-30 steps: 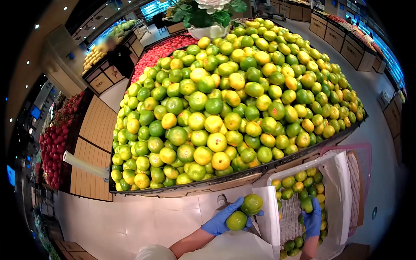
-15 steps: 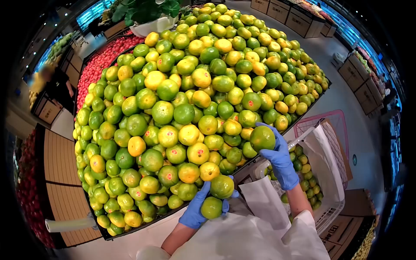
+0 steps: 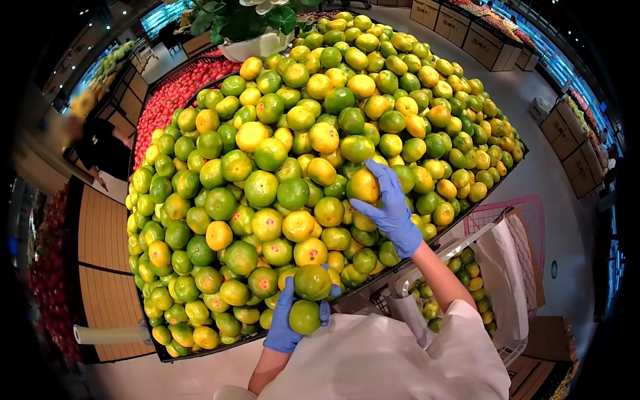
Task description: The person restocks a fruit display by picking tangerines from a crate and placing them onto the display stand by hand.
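Note:
A big heap of green and yellow citrus fruits (image 3: 260, 189) fills the dark-edged display stand. My left hand (image 3: 287, 320), in a blue glove, holds two green citrus fruits (image 3: 312, 283) at the near edge of the heap, one above the other. Reaching over the heap's right part, my gloved right hand (image 3: 393, 213) has its thumb and fingers around a yellow-green citrus fruit (image 3: 364, 187), which lies among the others. Whether that fruit is lifted off the pile cannot be told.
A white-lined crate (image 3: 503, 287) holding more citrus stands at the right, beside a pink basket (image 3: 539, 220). A flower pot (image 3: 257, 47) and red fruits (image 3: 175, 90) are behind the heap. A person in black (image 3: 100, 143) stands at the left.
My right hand has gone from the crate, over the heap's right edge with a green fruit, to a yellow-green fruit further left. My left hand keeps its two fruits, now by the heap.

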Tool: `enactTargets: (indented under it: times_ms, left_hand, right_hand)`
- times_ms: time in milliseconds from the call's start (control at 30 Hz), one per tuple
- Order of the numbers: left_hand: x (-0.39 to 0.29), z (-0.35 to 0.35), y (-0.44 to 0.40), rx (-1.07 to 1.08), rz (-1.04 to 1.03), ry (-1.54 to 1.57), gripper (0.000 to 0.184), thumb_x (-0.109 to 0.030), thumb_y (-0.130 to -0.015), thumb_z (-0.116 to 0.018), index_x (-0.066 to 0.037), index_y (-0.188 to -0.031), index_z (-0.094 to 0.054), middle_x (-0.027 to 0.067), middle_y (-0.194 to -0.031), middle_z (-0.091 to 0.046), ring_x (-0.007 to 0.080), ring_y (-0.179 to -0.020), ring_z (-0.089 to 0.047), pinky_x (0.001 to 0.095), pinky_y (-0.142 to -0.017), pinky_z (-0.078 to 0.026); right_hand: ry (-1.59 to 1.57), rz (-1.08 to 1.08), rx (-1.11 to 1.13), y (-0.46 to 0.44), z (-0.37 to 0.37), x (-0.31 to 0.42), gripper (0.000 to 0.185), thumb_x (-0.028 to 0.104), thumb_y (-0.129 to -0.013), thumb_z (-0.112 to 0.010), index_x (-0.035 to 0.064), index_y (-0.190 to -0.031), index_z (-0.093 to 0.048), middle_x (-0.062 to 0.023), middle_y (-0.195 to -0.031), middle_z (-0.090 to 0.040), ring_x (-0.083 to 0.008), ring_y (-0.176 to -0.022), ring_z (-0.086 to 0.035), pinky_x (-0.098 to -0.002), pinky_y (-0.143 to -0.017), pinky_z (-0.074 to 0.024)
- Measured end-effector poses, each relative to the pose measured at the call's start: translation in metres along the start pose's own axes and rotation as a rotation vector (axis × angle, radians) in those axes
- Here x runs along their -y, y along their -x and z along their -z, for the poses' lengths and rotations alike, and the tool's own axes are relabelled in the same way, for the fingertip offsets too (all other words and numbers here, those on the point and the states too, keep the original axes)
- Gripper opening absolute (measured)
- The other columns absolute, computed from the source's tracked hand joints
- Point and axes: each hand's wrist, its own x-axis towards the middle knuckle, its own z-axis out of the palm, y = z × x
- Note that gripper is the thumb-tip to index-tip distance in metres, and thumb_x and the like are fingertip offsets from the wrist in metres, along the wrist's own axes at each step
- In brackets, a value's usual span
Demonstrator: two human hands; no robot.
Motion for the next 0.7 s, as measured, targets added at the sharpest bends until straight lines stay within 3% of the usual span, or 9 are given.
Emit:
enactTargets:
  times_ms: [67, 133, 267, 400, 533, 567, 600, 700]
  left_hand:
    - [-0.003, -0.002, -0.006, 0.022, -0.026, -0.064, 0.07, -0.059, -0.092, -0.037, -0.007, -0.139, -0.036, 0.0203, -0.111, -0.06, 0.0214, -0.066, -0.06, 0.0328, -0.057, -0.049]
    - [-0.003, -0.01, -0.008, -0.084, -0.046, -0.11, 0.068, -0.058, -0.093, -0.036, -0.008, -0.139, -0.036, 0.0197, -0.112, -0.059, 0.0214, -0.067, -0.06, 0.0327, -0.058, -0.049]
    - [-0.005, -0.015, -0.014, -0.081, -0.063, -0.097, 0.066, -0.057, -0.094, -0.036, -0.008, -0.138, -0.037, 0.0197, -0.113, -0.059, 0.0213, -0.067, -0.06, 0.0331, -0.059, -0.049]
    - [-0.004, -0.016, -0.022, -0.065, -0.021, 0.048, 0.065, -0.056, -0.094, -0.037, -0.007, -0.137, -0.037, 0.0197, -0.114, -0.058, 0.0212, -0.067, -0.06, 0.0337, -0.06, -0.051]
    - [-0.007, -0.024, -0.027, -0.079, -0.033, -0.052, 0.065, -0.057, -0.093, -0.038, -0.006, -0.132, -0.042, 0.0184, -0.112, -0.06, 0.0201, -0.067, -0.061, 0.0325, -0.058, -0.052]
    - [-0.008, -0.026, -0.028, -0.09, -0.044, -0.041, 0.065, -0.057, -0.093, -0.038, -0.006, -0.132, -0.042, 0.0184, -0.112, -0.06, 0.0201, -0.067, -0.061, 0.0325, -0.058, -0.052]
    - [-0.011, -0.028, -0.031, -0.108, -0.028, -0.094, 0.063, -0.057, -0.094, -0.036, -0.006, -0.129, -0.044, 0.0177, -0.109, -0.061, 0.0201, -0.067, -0.061, 0.0322, -0.058, -0.052]
    - [-0.009, -0.027, -0.038, -0.176, 0.003, -0.144, 0.061, -0.057, -0.095, -0.031, -0.005, -0.124, -0.048, 0.0164, -0.106, -0.062, 0.0205, -0.068, -0.062, 0.0314, -0.059, -0.053]
  right_hand:
    - [-0.026, 0.065, 0.035, -0.019, -0.013, -0.022, 0.076, 0.017, -0.07, -0.077, 0.0071, -0.136, -0.04, -0.0144, -0.127, -0.048, -0.0325, -0.117, -0.045, -0.0395, -0.098, -0.0392]
    - [0.179, 0.251, 0.215, -0.031, -0.021, -0.036, 0.076, 0.016, -0.069, -0.076, 0.0104, -0.137, -0.04, -0.011, -0.131, -0.047, -0.0304, -0.12, -0.045, -0.039, -0.098, -0.0388]
    - [0.156, 0.239, 0.24, -0.031, -0.02, -0.037, 0.077, 0.02, -0.071, -0.074, 0.0112, -0.138, -0.038, -0.0114, -0.135, -0.045, -0.0305, -0.123, -0.044, -0.0396, -0.102, -0.0367]
    - [0.17, 0.186, 0.116, -0.023, -0.006, -0.032, 0.079, 0.024, -0.072, -0.075, 0.0056, -0.138, -0.037, -0.016, -0.134, -0.044, -0.0338, -0.12, -0.044, -0.0404, -0.101, -0.0372]
    - [-0.065, 0.127, -0.047, -0.016, 0.008, -0.008, 0.059, 0.019, -0.076, -0.074, 0.0019, -0.126, -0.049, -0.0159, -0.119, -0.055, -0.0336, -0.107, -0.053, -0.0388, -0.092, -0.0436]
    - [-0.175, 0.141, 0.018, -0.012, 0.012, 0.002, 0.051, 0.018, -0.076, -0.074, 0.0004, -0.119, -0.053, -0.015, -0.113, -0.058, -0.0327, -0.102, -0.056, -0.038, -0.088, -0.0458]
    - [-0.378, -0.004, 0.224, -0.008, 0.018, 0.017, 0.054, 0.018, -0.075, -0.075, -0.0007, -0.121, -0.052, -0.015, -0.111, -0.059, -0.0329, -0.105, -0.055, -0.0382, -0.09, -0.0453]
    - [-0.487, 0.172, 0.595, 0.001, 0.013, 0.048, 0.06, 0.018, -0.075, -0.075, 0.0014, -0.126, -0.05, -0.0159, -0.122, -0.053, -0.0307, -0.112, -0.053, -0.0375, -0.094, -0.0436]
